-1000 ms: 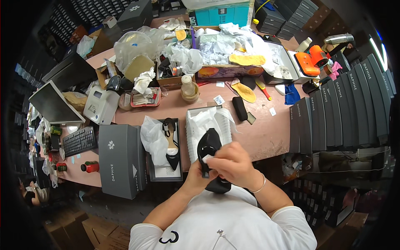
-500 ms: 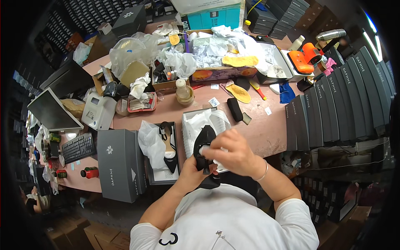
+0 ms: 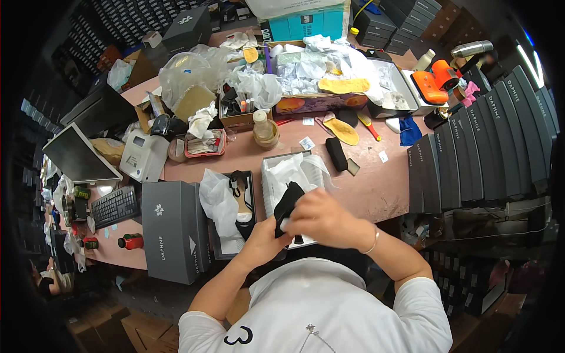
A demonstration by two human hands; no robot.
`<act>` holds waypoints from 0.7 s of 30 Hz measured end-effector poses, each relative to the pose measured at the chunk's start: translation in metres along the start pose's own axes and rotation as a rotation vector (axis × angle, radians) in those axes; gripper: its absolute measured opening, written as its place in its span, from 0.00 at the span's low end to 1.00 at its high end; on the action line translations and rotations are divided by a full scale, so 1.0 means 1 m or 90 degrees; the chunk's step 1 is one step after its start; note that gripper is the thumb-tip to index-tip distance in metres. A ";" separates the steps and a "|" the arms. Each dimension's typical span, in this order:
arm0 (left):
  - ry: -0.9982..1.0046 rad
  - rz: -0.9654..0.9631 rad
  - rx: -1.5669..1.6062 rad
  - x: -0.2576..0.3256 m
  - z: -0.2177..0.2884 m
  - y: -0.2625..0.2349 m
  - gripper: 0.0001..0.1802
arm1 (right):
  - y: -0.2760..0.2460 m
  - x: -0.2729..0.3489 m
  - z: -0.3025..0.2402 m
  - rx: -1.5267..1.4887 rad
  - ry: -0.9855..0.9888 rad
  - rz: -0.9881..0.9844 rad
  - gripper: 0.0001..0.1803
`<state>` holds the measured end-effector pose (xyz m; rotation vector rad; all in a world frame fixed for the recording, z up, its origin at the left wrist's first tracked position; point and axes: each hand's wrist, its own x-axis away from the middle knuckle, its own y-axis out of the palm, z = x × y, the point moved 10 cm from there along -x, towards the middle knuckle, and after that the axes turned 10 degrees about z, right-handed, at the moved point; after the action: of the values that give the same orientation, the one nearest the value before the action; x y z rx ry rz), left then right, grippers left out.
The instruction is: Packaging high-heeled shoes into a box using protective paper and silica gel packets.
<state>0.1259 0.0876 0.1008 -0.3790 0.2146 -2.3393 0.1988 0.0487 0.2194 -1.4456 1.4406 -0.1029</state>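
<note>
A black shoe [image 3: 286,201] is tilted up in front of me, gripped low down by my left hand [image 3: 261,241]. Curled against its side, my right hand [image 3: 325,220] pinches a small white piece [image 3: 285,224], perhaps a wad of cloth or tissue; its exact kind is hidden by the fingers. Just beyond both hands stands an open shoebox [image 3: 286,157] with white tissue paper [image 3: 289,170] inside. To its left, another black strappy shoe [image 3: 243,219] lies in a second open shoebox [image 3: 231,255], beside crumpled white paper [image 3: 218,203].
Closed grey shoeboxes [image 3: 170,235] flank me on the left, and a long row of them [image 3: 453,165] lines the right. Across the table are a black brush-like block [image 3: 336,154], a glue bottle [image 3: 263,126], yellow insoles [image 3: 341,129], a red-and-yellow brush [image 3: 369,126] and a keyboard [image 3: 115,207].
The held shoe has turned slightly and tipped, showing more of its side. My right hand has shifted a little lower along it. The whole view has drifted slightly.
</note>
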 end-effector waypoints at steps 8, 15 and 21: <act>-0.161 -0.048 0.160 -0.001 -0.035 0.015 0.14 | -0.036 0.022 0.151 0.040 0.283 0.185 0.05; -0.234 -0.014 0.263 -0.019 -0.042 0.037 0.08 | -0.075 0.037 0.341 -0.176 0.527 0.438 0.13; -0.266 -0.013 0.339 -0.038 -0.060 0.059 0.09 | 0.017 0.180 0.380 0.196 0.696 -0.058 0.32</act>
<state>0.1700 0.0750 0.0213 -0.5824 -0.5993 -2.1680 0.4943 0.1339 -0.0674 -1.2093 2.0649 -1.2716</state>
